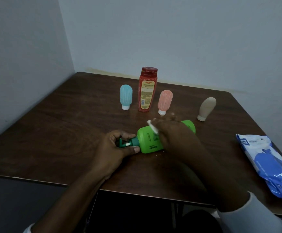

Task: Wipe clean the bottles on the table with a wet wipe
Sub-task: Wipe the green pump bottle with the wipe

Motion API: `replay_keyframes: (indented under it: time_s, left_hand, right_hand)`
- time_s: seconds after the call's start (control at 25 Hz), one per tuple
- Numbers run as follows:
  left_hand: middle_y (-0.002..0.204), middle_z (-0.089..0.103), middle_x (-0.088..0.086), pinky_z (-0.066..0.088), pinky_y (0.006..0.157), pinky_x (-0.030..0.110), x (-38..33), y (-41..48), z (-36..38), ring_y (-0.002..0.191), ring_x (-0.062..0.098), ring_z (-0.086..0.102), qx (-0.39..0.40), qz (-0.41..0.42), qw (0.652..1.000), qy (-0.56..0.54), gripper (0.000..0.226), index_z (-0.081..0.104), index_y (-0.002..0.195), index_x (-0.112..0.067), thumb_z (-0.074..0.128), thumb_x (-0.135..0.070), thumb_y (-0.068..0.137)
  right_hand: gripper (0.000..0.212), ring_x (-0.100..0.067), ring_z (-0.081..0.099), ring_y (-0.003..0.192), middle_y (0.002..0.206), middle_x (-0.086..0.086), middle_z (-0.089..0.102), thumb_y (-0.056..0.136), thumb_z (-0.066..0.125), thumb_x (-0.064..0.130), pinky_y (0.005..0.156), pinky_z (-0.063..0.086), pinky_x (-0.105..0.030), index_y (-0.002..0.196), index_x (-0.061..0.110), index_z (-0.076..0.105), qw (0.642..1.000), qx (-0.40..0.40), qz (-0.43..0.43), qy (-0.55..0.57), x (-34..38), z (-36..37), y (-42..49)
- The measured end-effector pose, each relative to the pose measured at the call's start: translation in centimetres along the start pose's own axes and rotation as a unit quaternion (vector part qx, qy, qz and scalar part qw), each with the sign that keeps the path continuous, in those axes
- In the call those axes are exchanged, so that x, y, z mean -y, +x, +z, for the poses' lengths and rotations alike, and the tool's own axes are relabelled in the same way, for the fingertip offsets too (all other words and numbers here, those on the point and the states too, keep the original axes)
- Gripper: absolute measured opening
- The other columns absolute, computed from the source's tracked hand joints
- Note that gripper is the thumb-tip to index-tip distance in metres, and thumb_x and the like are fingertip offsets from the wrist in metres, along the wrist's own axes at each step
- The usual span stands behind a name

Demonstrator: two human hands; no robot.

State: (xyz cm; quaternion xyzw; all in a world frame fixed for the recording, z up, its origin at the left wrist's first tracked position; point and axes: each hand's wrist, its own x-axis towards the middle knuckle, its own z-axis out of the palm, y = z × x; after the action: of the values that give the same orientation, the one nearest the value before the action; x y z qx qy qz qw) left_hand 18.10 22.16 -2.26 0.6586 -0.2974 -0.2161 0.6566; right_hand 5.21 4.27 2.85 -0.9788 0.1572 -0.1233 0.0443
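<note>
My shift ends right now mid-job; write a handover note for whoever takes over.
Left hand grips the pump neck of the green bottle, lying on its side on the table.
Right hand holds the wet wipe against its body, blurred.
Blue tube, red bottle, pink tube and beige tube stand behind, no hand on them.
Wipe pack lies at the right.
Which bottles are already clean cannot be told.
Left: finish the green one, check the rest.
</note>
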Motion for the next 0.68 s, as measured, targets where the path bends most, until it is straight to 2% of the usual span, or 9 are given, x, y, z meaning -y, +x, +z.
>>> replay_keyframes:
  time_s: [0.12, 0.24, 0.36, 0.4, 0.48, 0.52, 0.56, 0.6, 0.68]
  left_hand:
    - [0.083, 0.076, -0.012, 0.056, 0.067, 0.016, 0.1, 0.1, 0.1, 0.075, 0.001, 0.069, 0.003, -0.005, 1.000, -0.003, 0.035, 0.077, 0.094, -0.010, 0.091, 0.006, 0.067]
    - [0.084, 0.077, -0.013, 0.056, 0.068, 0.018, 0.0, 0.3, 0.1, 0.077, 0.001, 0.069, 0.000, -0.006, 1.000, -0.003, 0.035, 0.077, 0.094, -0.012, 0.091, 0.006, 0.067]
    - [0.087, 0.078, -0.010, 0.058, 0.071, 0.019, 0.0, 0.3, 0.1, 0.080, 0.002, 0.071, 0.002, -0.006, 1.000, -0.002, 0.036, 0.078, 0.094, -0.013, 0.090, 0.007, 0.067]
    - [0.089, 0.079, -0.008, 0.058, 0.072, 0.020, 0.0, 0.3, 0.1, 0.081, 0.004, 0.071, 0.002, -0.007, 1.000, -0.002, 0.037, 0.078, 0.094, -0.013, 0.090, 0.008, 0.066]
    - [0.091, 0.079, -0.004, 0.059, 0.074, 0.022, 0.1, 0.3, 0.0, 0.082, 0.006, 0.071, 0.000, -0.007, 1.000, 0.003, 0.038, 0.078, 0.093, -0.015, 0.090, 0.008, 0.065]
    - [0.090, 0.079, -0.003, 0.059, 0.073, 0.022, 0.1, 0.3, -0.1, 0.082, 0.007, 0.071, 0.000, -0.005, 1.000, 0.005, 0.038, 0.079, 0.093, -0.016, 0.091, 0.008, 0.065]
    - [0.089, 0.079, -0.003, 0.059, 0.072, 0.022, 0.2, 0.2, -0.1, 0.081, 0.007, 0.071, 0.001, -0.004, 1.000, 0.006, 0.038, 0.078, 0.092, -0.016, 0.090, 0.008, 0.065]
    - [0.087, 0.078, -0.004, 0.059, 0.071, 0.021, 0.2, 0.2, -0.1, 0.079, 0.007, 0.071, 0.003, -0.004, 1.000, 0.005, 0.038, 0.078, 0.092, -0.015, 0.090, 0.009, 0.065]
    - [0.084, 0.078, -0.008, 0.057, 0.068, 0.018, 0.1, 0.1, 0.0, 0.076, 0.004, 0.070, 0.006, -0.005, 1.000, 0.004, 0.037, 0.077, 0.092, -0.013, 0.089, 0.011, 0.066]
  right_hand:
    - [0.048, -0.030, 0.061, 0.116, 0.125, -0.010, 0.067, 0.092, 0.037, 0.026, 0.109, 0.037, -0.043, 0.132, 0.021, 0.063, 0.996, -0.022, 0.087, -0.011, -4.6, -1.4, -0.8]
    - [0.033, -0.032, 0.065, 0.105, 0.116, -0.010, 0.072, 0.097, 0.049, 0.015, 0.097, 0.046, -0.043, 0.123, 0.016, 0.069, 0.989, -0.037, 0.144, 0.016, -6.8, -2.2, -1.5]
    - [0.029, -0.029, 0.066, 0.101, 0.113, -0.008, 0.071, 0.096, 0.051, 0.018, 0.085, 0.053, -0.038, 0.120, 0.019, 0.069, 0.987, -0.043, 0.153, 0.014, -5.0, -1.9, -1.3]
    - [0.030, -0.027, 0.065, 0.103, 0.116, -0.007, 0.070, 0.097, 0.051, 0.019, 0.086, 0.053, -0.038, 0.121, 0.020, 0.068, 0.990, -0.037, 0.135, 0.022, -3.7, -1.6, -1.1]
    - [0.038, -0.025, 0.057, 0.123, 0.133, -0.007, 0.063, 0.097, 0.049, 0.018, 0.109, 0.042, -0.039, 0.133, 0.020, 0.061, 0.996, -0.009, 0.079, 0.041, -0.2, -0.5, -0.7]
    - [0.045, -0.024, 0.048, 0.136, 0.145, -0.006, 0.054, 0.096, 0.050, 0.014, 0.120, 0.027, -0.037, 0.141, 0.019, 0.054, 0.998, 0.007, 0.046, 0.038, 1.6, -0.2, -0.6]
    - [0.052, -0.023, 0.039, 0.143, 0.152, -0.006, 0.047, 0.095, 0.050, 0.011, 0.123, 0.013, -0.033, 0.147, 0.017, 0.046, 1.000, 0.012, 0.010, 0.028, 3.0, 0.2, -0.6]
    - [0.056, -0.022, 0.035, 0.146, 0.155, -0.006, 0.043, 0.094, 0.050, 0.010, 0.122, 0.005, -0.031, 0.150, 0.015, 0.042, 1.000, 0.007, -0.021, 0.019, 3.7, 0.5, -0.6]
    - [0.055, -0.021, 0.038, 0.144, 0.152, -0.004, 0.048, 0.093, 0.047, 0.013, 0.121, 0.008, -0.032, 0.148, 0.017, 0.045, 0.999, -0.001, -0.028, 0.026, 3.2, 0.4, -0.5]
